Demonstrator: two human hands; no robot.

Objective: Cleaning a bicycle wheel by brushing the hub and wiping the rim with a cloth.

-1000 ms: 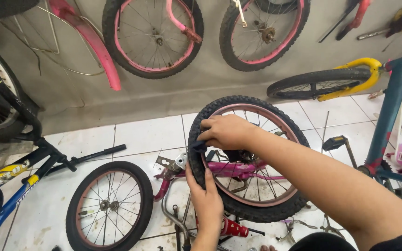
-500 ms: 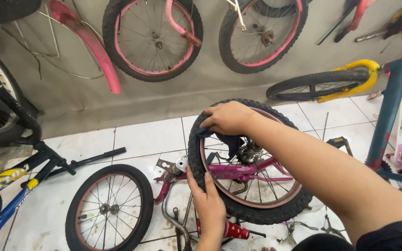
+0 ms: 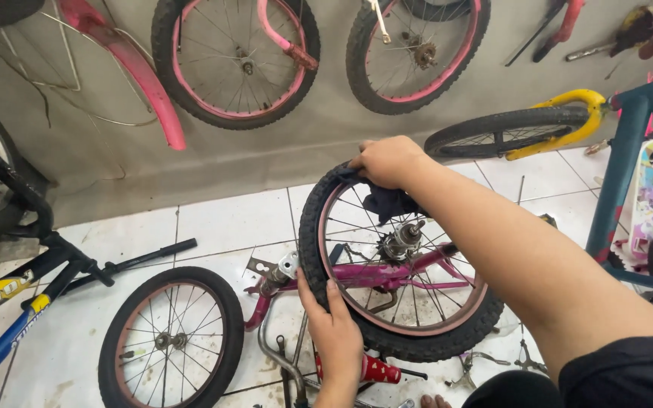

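— Wheel position first: where does it sit against the two hands?

— Going left to right. On the far left a blue bike frame (image 3: pixel 5 332) lies on the tiled floor (image 3: pixel 221 219), and just right of it a loose small wheel (image 3: pixel 171 340) lies flat. Then comes the left hand (image 3: pixel 335 332), wrapped over the lower-left edge of the black tyre (image 3: pixel 417 344), thumb on the near side and fingers curled round the tread. That is a closed grip on the rubber.

— And the wheel itself?

— The pink-rimmed wheel (image 3: pixel 326 249) stands nearly upright in a magenta frame (image 3: pixel 387 276) that lies upside down on the floor. Its hub (image 3: pixel 400 240) sits above and to the right of the left hand, with the axle pointing roughly toward the camera.

— The other hand?

— The right hand (image 3: pixel 388 160) rests at the top of the tyre, across the hub from the left one. It is closed over a dark cloth (image 3: pixel 387 202) that hangs down inside the rim, pressing it against the rubber.

— Which hand is nearer the hub?

— About equal; they sit near opposite ends of a slanted diameter.

— Anything crowding them?

— Spokes and the frame's stays lie between the hands. To the right stand a wheel in a yellow fork (image 3: pixel 561 113) and a teal frame (image 3: pixel 629 166), both apart from the work. Pink wheels (image 3: pixel 236 60) hang on the wall behind.
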